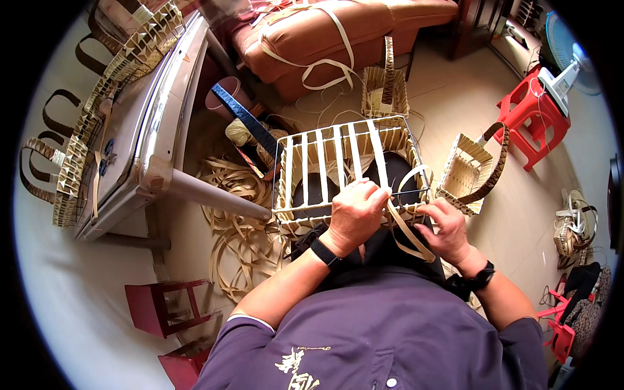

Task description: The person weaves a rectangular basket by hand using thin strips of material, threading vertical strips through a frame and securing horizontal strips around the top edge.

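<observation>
On my lap rests a box-shaped basket with a wire frame [276, 195], dark legs showing through its gaps. Pale flat strips [322, 159] run side by side across its upper face. My left hand [356, 211] is closed at the near bar, pinching a flat strip by the basket's near edge. A tan length of that strip [408, 237] loops down between my hands. My right hand [448, 234] is at the near right corner, fingers curled in; what they grip is hidden. Beside that corner a pale strip [417, 172] curls up in a loop.
A small handled basket [465, 166] stands to the right, another [383, 94] beyond. Loose strips [237, 250] heap on the floor at left, near a table leg [218, 200]. Handled baskets [71, 172] line the table. A red stool [536, 117] bears a fan [572, 68].
</observation>
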Motion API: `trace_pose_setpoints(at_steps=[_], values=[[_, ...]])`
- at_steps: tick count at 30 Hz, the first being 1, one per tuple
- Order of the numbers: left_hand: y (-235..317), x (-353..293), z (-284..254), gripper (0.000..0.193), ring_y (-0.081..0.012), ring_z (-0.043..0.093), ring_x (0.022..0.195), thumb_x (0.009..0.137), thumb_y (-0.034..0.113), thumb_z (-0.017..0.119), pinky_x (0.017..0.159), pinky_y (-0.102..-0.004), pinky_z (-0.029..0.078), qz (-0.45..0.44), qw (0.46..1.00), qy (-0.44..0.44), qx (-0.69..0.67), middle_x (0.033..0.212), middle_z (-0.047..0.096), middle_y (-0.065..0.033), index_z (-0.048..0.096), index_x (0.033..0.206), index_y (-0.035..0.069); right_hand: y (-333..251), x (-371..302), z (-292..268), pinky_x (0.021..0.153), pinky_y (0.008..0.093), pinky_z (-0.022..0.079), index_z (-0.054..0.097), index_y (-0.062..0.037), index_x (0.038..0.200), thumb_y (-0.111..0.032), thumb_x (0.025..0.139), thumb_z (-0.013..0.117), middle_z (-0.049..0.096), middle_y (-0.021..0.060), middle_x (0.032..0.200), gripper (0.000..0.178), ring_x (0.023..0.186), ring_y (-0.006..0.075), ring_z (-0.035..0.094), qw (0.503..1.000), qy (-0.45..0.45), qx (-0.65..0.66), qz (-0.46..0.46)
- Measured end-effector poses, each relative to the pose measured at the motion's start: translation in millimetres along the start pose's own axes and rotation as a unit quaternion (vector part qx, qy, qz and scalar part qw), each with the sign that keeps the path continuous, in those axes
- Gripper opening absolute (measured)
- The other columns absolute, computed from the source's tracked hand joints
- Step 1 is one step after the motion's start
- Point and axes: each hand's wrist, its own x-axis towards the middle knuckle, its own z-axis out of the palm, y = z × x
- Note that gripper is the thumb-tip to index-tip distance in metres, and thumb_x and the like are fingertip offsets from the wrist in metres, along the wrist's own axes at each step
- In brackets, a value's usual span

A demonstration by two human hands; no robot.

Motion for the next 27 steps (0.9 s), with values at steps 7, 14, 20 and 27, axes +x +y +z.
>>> trace_pose_setpoints(at_steps=[7,14,20,27], values=[[3,-2,-1,0.012,-0.0276,0.071,0.078,0.091,0.007,0.082,0.068,-0.0406,0.058,-0.019,1.0,-0.014,-0.006,0.083,0.068,-0.0054,0.077,0.102,0.011,-1,10,-40,0.073,0.0448,0.059,0.069,-0.0087,0.1,-0.007,0.087,0.076,0.074,0.0138,0.086,0.015,0.082,0.0361,0.076,0.988,-0.138,-0.017,0.063],[13,2,-8,0.012,-0.0271,0.072,0.078,0.093,0.006,0.081,0.067,-0.04,0.058,-0.073,0.996,-0.058,-0.013,0.084,0.069,-0.0048,0.078,0.104,0.012,4,38,-103,0.068,0.0402,0.057,0.07,-0.0066,0.099,-0.001,0.091,0.073,0.072,0.0125,0.086,0.011,0.075,0.0304,0.073,0.994,-0.015,-0.107,0.034],[14,2,-9,0.012,-0.0279,0.072,0.079,0.094,0.008,0.08,0.069,-0.0406,0.058,-0.086,0.993,-0.078,-0.018,0.086,0.07,-0.0052,0.079,0.105,0.012,11,83,-105,0.069,0.0267,0.051,0.072,0.0002,0.114,-0.005,0.108,0.073,0.061,0.0017,0.091,0.008,0.078,0.0068,0.06,0.985,0.097,0.1,0.104],[13,2,-10,0.011,-0.0284,0.073,0.079,0.095,0.009,0.08,0.069,-0.0413,0.058,-0.099,0.991,-0.082,-0.032,0.086,0.071,-0.0058,0.079,0.106,0.012,12,133,-104,0.066,0.0291,0.063,0.067,-0.0013,0.099,-0.075,0.106,0.065,0.072,0.0056,0.084,0.074,0.076,0.0183,0.079,0.894,-0.052,0.365,0.253]])
